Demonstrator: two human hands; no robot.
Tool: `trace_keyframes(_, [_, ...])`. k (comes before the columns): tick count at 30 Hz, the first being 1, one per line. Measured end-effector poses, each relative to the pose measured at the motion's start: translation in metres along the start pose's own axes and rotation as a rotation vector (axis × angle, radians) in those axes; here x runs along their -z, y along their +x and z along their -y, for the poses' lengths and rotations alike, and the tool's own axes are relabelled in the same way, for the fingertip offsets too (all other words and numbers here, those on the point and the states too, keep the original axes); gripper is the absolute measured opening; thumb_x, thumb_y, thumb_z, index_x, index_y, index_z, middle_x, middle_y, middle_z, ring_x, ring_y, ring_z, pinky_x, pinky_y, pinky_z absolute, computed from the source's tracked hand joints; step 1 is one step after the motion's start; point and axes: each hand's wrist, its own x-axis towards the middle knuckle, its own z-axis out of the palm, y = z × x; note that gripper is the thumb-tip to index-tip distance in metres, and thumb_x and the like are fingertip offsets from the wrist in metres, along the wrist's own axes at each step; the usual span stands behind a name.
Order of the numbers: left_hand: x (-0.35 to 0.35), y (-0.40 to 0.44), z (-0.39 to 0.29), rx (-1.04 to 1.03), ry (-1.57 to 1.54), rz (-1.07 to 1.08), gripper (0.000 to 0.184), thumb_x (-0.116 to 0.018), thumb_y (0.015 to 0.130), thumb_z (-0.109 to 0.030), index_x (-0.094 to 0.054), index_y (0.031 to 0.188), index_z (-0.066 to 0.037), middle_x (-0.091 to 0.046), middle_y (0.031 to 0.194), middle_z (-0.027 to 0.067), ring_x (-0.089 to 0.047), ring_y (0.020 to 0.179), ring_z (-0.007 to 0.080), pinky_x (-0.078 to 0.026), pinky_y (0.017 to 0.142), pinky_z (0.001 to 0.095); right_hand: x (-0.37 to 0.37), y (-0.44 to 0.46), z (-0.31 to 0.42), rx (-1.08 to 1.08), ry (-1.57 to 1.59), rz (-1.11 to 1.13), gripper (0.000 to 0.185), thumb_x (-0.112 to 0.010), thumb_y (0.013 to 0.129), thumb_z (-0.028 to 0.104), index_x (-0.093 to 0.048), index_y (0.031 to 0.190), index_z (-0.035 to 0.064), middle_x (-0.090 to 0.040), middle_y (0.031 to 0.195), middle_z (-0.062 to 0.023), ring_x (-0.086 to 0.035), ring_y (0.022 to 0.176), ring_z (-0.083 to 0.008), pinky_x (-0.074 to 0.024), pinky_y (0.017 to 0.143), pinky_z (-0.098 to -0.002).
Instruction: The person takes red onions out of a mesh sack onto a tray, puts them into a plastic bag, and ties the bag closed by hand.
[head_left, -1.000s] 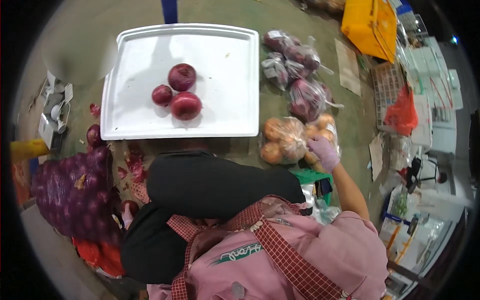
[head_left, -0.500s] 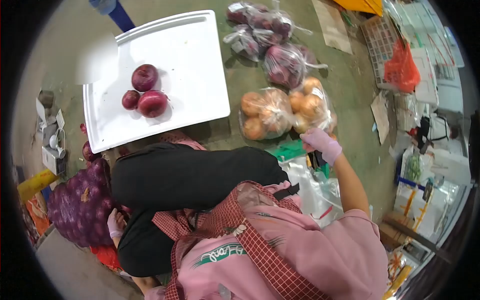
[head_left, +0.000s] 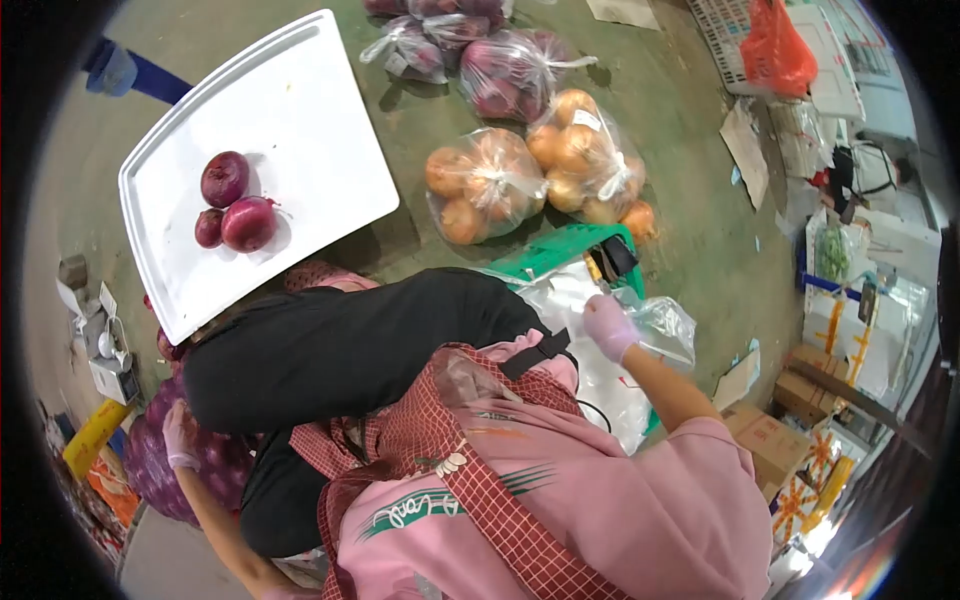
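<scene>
My right hand [head_left: 610, 328], in a thin pale glove, is over the green basket [head_left: 570, 247] of clear plastic bags [head_left: 600, 385]; its fingers are curled and what they hold, if anything, is hidden. My left hand [head_left: 181, 436], also gloved, rests against the net sack of purple onions [head_left: 155, 465], beside my knee. Three loose red onions [head_left: 248, 223] sit close together on the white tray [head_left: 330, 130]. Beyond the basket stand two tied clear bags of yellow onions, one on the left [head_left: 485, 185] and one on the right [head_left: 580, 150].
Bags of red onions [head_left: 510, 72] lie on the floor past the yellow ones. A blue post [head_left: 150, 75] stands behind the tray. At the right are a red bag [head_left: 777, 50], a white crate [head_left: 722, 40] and cardboard boxes [head_left: 765, 450].
My right hand has left the yellow onion bags and come back to the basket. My left hand has moved up along the net sack. The view has turned and shifted.
</scene>
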Motion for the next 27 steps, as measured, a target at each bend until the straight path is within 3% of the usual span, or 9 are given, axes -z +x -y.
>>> trace_keyframes(5, [0.011, 0.096, -0.030, -0.143, 0.099, 0.241, 0.027, -0.056, 0.093, -0.029, -0.061, 0.108, -0.007, -0.056, 0.078, -0.0048, -0.048, 0.061, 0.0053, -0.039, 0.053, 0.0194, -0.069, -0.034, -0.011, 0.165, -0.051, -0.003, 0.052, -0.063, 0.073, 0.007, -0.046, 0.122, 0.0038, -0.050, 0.119, -0.0239, -0.048, 0.109, -0.0412, -0.0428, 0.090, -0.0445])
trace_keyframes(9, [-0.016, 0.156, -0.061, -0.269, 0.218, 0.336, 0.036, -0.055, 0.094, -0.028, -0.057, 0.119, -0.002, -0.060, 0.091, 0.0007, -0.054, 0.076, 0.0072, -0.046, 0.066, 0.0208, -0.045, -0.077, 0.014, 0.366, -0.199, -0.485, 0.051, -0.063, 0.072, 0.007, -0.048, 0.121, 0.0023, -0.053, 0.116, -0.0210, -0.050, 0.107, -0.0381, -0.0404, 0.093, -0.0420])
trace_keyframes(12, [-0.063, 0.153, -0.121, -0.021, 0.023, 0.281, 0.036, -0.055, 0.094, -0.025, -0.055, 0.121, -0.002, -0.060, 0.091, 0.0012, -0.054, 0.077, 0.0074, -0.046, 0.068, 0.0214, -0.037, -0.092, 0.012, 0.457, -0.058, -0.280, 0.036, -0.060, 0.077, 0.012, -0.055, 0.111, 0.0028, -0.056, 0.114, -0.0210, -0.051, 0.110, -0.0376, -0.0425, 0.091, -0.0416])
trace_keyframes(13, [-0.070, 0.157, -0.124, -0.088, 0.054, 0.345, 0.034, -0.055, 0.094, -0.025, -0.055, 0.120, -0.002, -0.060, 0.091, 0.0014, -0.055, 0.078, 0.0086, -0.047, 0.069, 0.0219, -0.046, -0.086, 0.006, 0.318, -0.007, 0.108, 0.027, -0.058, 0.080, 0.016, -0.059, 0.104, 0.0026, -0.061, 0.103, -0.0210, -0.055, 0.103, -0.0364, -0.0449, 0.087, -0.0387])
trace_keyframes(15, [-0.076, 0.162, -0.122, -0.131, -0.054, 0.482, 0.030, -0.054, 0.094, -0.021, -0.056, 0.119, -0.003, -0.062, 0.091, 0.0041, -0.059, 0.080, 0.0132, -0.050, 0.073, 0.0246, -0.083, -0.091, -0.009, -0.025, 0.473, 0.152, 0.025, -0.056, 0.082, 0.018, -0.060, 0.101, 0.0024, -0.062, 0.100, -0.0211, -0.057, 0.099, -0.0371, -0.0459, 0.085, -0.0381])
trace_keyframes(18, [-0.064, 0.194, -0.079, -0.009, -0.266, 0.518, 0.027, -0.054, 0.092, -0.019, -0.058, 0.115, -0.004, -0.064, 0.091, 0.0070, -0.061, 0.081, 0.0157, -0.051, 0.075, 0.0275, -0.149, -0.080, -0.051, -0.430, 0.858, 0.034, 0.025, -0.051, 0.085, 0.024, -0.062, 0.088, 0.0022, -0.063, 0.080, -0.0124, -0.059, 0.073, -0.0235, -0.0468, 0.067, -0.0331])
trace_keyframes(23, [-0.072, 0.191, -0.080, 0.420, -0.512, 0.319, 0.028, -0.054, 0.091, -0.022, -0.061, 0.112, -0.005, -0.065, 0.091, 0.0084, -0.062, 0.082, 0.0163, -0.051, 0.076, 0.0300, -0.078, -0.073, -0.028, -0.518, 0.608, -0.354, 0.035, -0.052, 0.086, 0.030, -0.061, 0.095, -0.0025, -0.065, 0.088, -0.0174, -0.059, 0.080, -0.0259, -0.0461, 0.075, -0.0367])
trace_keyframes(26, [-0.084, 0.155, -0.077, 0.084, 0.031, 0.301, 0.029, -0.049, 0.092, -0.033, -0.064, 0.107, -0.012, -0.062, 0.090, 0.0030, -0.056, 0.077, 0.0141, -0.049, 0.072, 0.0297, -0.077, -0.055, -0.042, 0.011, 0.410, -0.317, 0.039, -0.051, 0.090, 0.033, -0.062, 0.108, 0.0003, -0.062, 0.106, -0.0215, -0.058, 0.100, -0.0291, -0.0432, 0.090, -0.0377])
trace_keyframes(27, [-0.076, 0.164, -0.055, -0.143, 0.852, 0.145, 0.025, -0.049, 0.092, -0.032, -0.063, 0.104, -0.014, -0.059, 0.087, 0.0006, -0.054, 0.074, 0.0124, -0.048, 0.068, 0.0294, -0.067, -0.049, -0.030, -0.053, 0.386, -0.180, 0.037, -0.046, 0.092, 0.030, -0.060, 0.112, 0.0019, -0.061, 0.109, -0.0219, -0.057, 0.102, -0.0318, -0.0424, 0.092, -0.0411])
